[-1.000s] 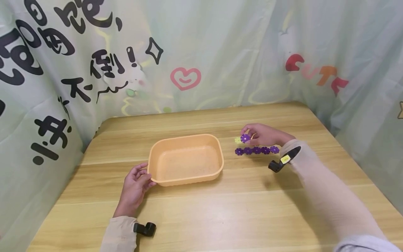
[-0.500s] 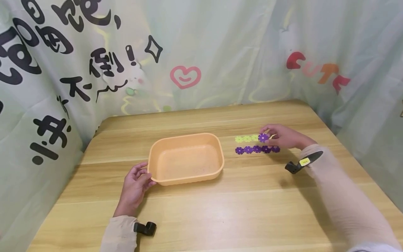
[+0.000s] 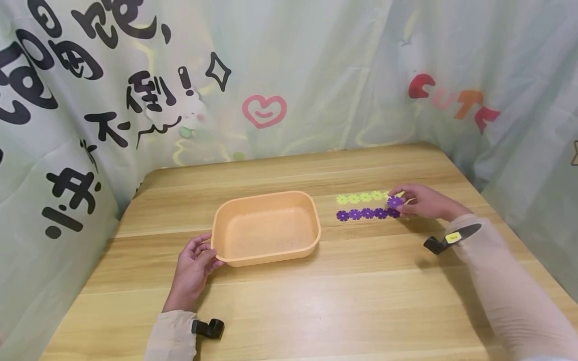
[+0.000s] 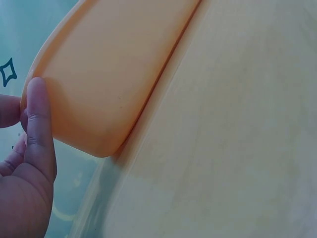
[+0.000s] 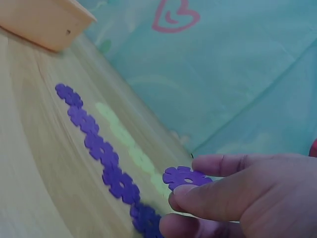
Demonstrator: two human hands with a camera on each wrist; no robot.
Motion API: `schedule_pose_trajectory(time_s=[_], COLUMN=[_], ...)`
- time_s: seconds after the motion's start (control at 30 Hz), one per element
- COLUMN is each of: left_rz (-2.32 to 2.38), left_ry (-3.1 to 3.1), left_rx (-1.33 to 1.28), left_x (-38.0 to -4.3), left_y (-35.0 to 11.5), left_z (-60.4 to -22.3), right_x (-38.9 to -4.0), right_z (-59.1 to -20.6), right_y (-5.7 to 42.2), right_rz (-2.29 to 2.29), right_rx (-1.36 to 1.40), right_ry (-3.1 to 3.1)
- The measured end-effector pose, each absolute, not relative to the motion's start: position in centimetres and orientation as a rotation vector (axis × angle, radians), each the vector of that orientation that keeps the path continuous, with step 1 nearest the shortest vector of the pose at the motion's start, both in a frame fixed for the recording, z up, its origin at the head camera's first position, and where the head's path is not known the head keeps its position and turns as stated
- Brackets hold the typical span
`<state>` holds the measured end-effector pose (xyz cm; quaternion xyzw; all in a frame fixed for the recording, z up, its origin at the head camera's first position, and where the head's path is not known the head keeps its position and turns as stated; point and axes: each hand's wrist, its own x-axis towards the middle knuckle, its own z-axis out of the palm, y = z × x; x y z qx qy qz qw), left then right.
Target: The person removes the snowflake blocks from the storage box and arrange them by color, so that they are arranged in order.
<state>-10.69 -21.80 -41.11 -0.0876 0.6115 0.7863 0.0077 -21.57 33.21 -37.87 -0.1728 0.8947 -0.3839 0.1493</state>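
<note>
At the lower left corner of an orange plastic basin (image 3: 266, 228), my left hand (image 3: 193, 268) pinches the rim between thumb and fingers. The left wrist view shows the thumb (image 4: 39, 119) flat against the basin's wall (image 4: 109, 84). My right hand (image 3: 424, 201) pinches a purple flower-shaped disc (image 3: 395, 202) with thumb and index finger, held above the right end of two rows. One is a row of several purple discs (image 3: 368, 213), edge to edge; behind it lies a row of yellow-green discs (image 3: 366, 196). The right hand partly covers both rows' right ends.
Both rows lie on a wooden table (image 3: 289, 311), right of the basin. A printed curtain (image 3: 316, 75) hangs behind the table and along its sides. Small black cameras sit on both wrists, the left one (image 3: 208, 328) low over the table.
My right hand has moved right along the rows with the purple disc, then slightly nearer to me, uncovering the yellow-green row. The left hand and basin have stayed put.
</note>
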Motion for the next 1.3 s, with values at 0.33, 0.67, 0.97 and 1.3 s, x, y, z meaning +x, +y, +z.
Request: schedule_pose_trajectory(time_s=[0.33,0.67,0.97,1.3], left_rz=[2.437,2.46,2.454,2.44], left_ry=[1.921,1.907,1.912,1.915], left_rx=[-0.278,-0.323,-0.345,-0.342], left_x=[-10.8,-10.9,-10.9,-10.8], left_y=[-22.0,-21.9,-21.8,-21.8], left_z=[-41.3,-41.1,-41.0,-40.9], right_x=[-20.8,-20.4,-20.3,-20.5], right_z=[-38.0,-38.6,-39.1,-39.8], right_y=[34.6,35.2,35.1,35.4], right_rz=[-0.977,-0.894,-0.761,-0.737], right_rx=[-0.479,-0.451,-0.503,-0.496], right_ry=[2.673,2.707,2.815,2.839])
